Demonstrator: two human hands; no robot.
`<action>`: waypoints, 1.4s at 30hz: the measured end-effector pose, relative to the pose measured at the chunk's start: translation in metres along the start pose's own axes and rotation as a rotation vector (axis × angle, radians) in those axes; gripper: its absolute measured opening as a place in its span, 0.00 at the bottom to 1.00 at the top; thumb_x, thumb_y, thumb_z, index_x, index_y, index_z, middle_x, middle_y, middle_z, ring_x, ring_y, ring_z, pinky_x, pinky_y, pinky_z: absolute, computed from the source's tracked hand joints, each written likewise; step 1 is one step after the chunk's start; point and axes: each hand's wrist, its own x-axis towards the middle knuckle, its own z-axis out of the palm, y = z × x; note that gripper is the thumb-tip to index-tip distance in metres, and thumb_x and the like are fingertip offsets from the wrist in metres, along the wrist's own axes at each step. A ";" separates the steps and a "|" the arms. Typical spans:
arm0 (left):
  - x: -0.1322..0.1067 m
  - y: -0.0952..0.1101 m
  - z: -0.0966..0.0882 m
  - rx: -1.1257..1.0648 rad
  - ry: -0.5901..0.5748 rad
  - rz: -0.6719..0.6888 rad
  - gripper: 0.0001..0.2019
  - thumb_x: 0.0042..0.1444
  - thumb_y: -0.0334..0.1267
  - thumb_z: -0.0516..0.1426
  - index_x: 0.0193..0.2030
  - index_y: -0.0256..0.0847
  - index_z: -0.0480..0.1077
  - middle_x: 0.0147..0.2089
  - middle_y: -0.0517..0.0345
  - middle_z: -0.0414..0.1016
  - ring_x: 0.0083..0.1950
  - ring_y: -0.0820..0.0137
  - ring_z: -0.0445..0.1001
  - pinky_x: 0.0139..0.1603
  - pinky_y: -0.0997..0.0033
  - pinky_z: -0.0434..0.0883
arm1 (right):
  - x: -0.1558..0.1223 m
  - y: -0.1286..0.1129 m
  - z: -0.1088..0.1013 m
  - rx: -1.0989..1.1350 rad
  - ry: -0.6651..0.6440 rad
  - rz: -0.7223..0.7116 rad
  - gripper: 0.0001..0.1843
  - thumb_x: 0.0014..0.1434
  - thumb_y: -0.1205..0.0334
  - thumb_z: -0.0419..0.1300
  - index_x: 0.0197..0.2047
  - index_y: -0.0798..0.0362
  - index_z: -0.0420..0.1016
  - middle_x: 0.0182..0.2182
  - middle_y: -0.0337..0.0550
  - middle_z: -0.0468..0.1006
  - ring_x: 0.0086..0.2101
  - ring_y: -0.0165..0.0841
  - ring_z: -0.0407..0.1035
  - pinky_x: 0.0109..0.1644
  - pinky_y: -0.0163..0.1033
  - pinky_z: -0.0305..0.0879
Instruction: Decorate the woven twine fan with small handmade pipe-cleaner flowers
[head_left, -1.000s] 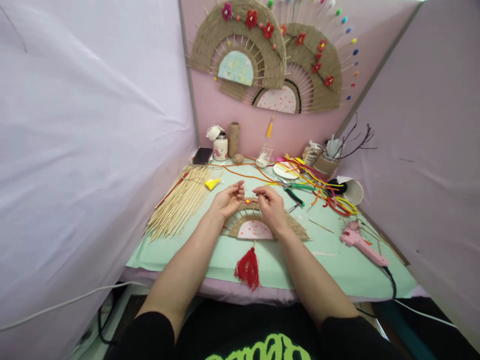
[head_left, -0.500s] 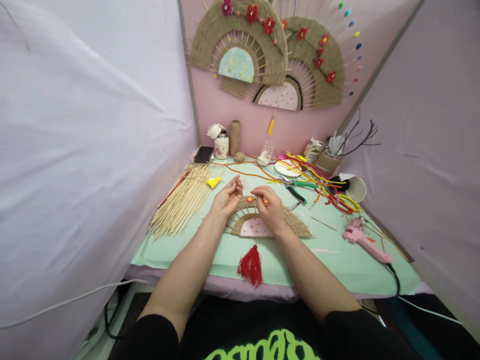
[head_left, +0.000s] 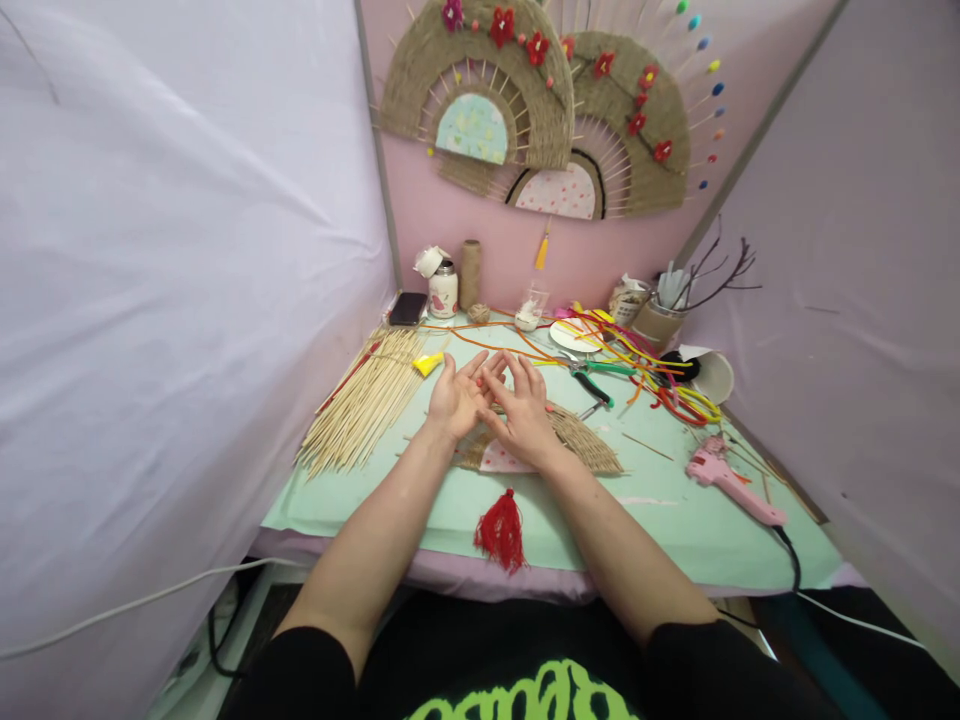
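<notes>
Palm up above the fan, my left hand [head_left: 454, 396] is cupped with its thumb raised. A small red piece [head_left: 480, 381] shows in it by the fingers; its kind is too small to make out. My right hand [head_left: 521, 415] reaches across, fingers apart, its index finger at the left palm beside the red piece. Beneath both hands lies a small twine-woven fan [head_left: 589, 442] with a pink dotted half-round centre [head_left: 501, 457], partly hidden. A red tassel [head_left: 501, 532] lies at its lower edge.
Bamboo sticks [head_left: 367, 405] and a yellow piece [head_left: 428, 364] lie left. Pliers [head_left: 592, 388], coloured fuzzy stems [head_left: 637, 350] and a pink glue gun [head_left: 731, 485] lie right. Behind stand a jar [head_left: 443, 290] and a twine spool [head_left: 470, 276]; larger fans [head_left: 409, 100] hang on the wall.
My left hand has opened out from a curl and shows the red piece. My right hand has moved left from over the fan's flowers to the left palm, its fingers spreading.
</notes>
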 end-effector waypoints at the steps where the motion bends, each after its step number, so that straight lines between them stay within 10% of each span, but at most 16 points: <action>1: 0.000 0.000 0.001 -0.047 -0.013 -0.022 0.32 0.64 0.59 0.36 0.54 0.38 0.68 0.56 0.40 0.72 0.58 0.61 0.72 0.52 0.59 0.73 | 0.000 0.000 0.000 -0.017 -0.015 -0.004 0.29 0.62 0.46 0.54 0.65 0.45 0.63 0.69 0.48 0.49 0.67 0.50 0.37 0.67 0.62 0.39; 9: -0.003 0.006 -0.002 -0.389 -0.037 0.021 0.32 0.62 0.61 0.41 0.63 0.39 0.60 0.64 0.38 0.66 0.62 0.59 0.69 0.54 0.57 0.73 | 0.000 0.002 0.001 -0.035 -0.003 -0.035 0.26 0.64 0.45 0.50 0.61 0.46 0.69 0.67 0.48 0.55 0.66 0.48 0.43 0.67 0.61 0.42; 25: -0.005 0.006 0.001 -0.414 -0.053 -0.036 0.37 0.59 0.65 0.40 0.63 0.39 0.59 0.65 0.38 0.63 0.67 0.54 0.63 0.60 0.46 0.67 | 0.001 -0.002 0.000 0.023 -0.040 -0.131 0.25 0.67 0.46 0.47 0.60 0.47 0.70 0.63 0.44 0.66 0.65 0.44 0.48 0.69 0.59 0.38; 42: -0.004 0.009 -0.004 -0.456 -0.015 -0.003 0.34 0.59 0.65 0.42 0.60 0.42 0.62 0.66 0.40 0.62 0.67 0.52 0.62 0.59 0.42 0.66 | 0.000 -0.006 -0.002 0.054 -0.113 -0.202 0.36 0.66 0.41 0.44 0.70 0.51 0.50 0.62 0.50 0.67 0.67 0.42 0.48 0.70 0.61 0.31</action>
